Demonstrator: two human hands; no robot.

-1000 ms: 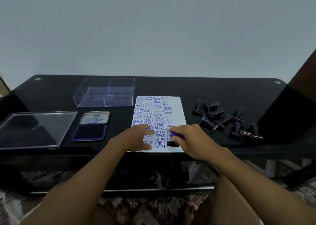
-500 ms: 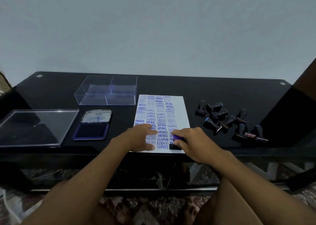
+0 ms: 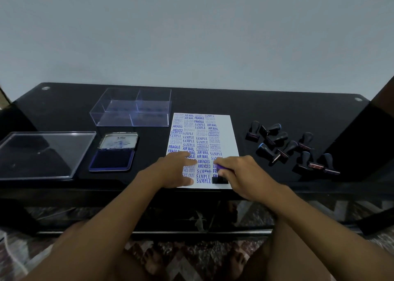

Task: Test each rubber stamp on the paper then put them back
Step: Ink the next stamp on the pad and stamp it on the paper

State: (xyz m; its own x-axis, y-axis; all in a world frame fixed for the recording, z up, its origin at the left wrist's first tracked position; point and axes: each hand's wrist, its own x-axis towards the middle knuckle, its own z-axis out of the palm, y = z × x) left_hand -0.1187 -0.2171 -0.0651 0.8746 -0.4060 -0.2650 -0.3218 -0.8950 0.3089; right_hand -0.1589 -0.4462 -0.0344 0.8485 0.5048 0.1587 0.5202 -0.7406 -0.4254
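Note:
A white sheet of paper (image 3: 226, 135), covered with blue stamp prints, lies on the black glass table (image 3: 277, 110). My left hand (image 3: 174, 170) rests flat on the paper's lower left part, fingers spread. My right hand (image 3: 243, 176) grips a black rubber stamp (image 3: 220, 180) with a purple-tipped handle, its base pressed on the paper's near right corner. Several more black stamps (image 3: 285, 148) lie scattered to the right of the paper. An open blue ink pad (image 3: 113, 161) sits to the paper's left.
A clear plastic box (image 3: 132, 107) with compartments stands behind the ink pad. Its clear lid (image 3: 42, 152) lies flat at the far left. The table's front edge runs just below my hands. A patterned rug shows under the table.
Both hands have stayed almost in place on the paper; the stamp remains pressed at the near right corner. The view has shifted slightly.

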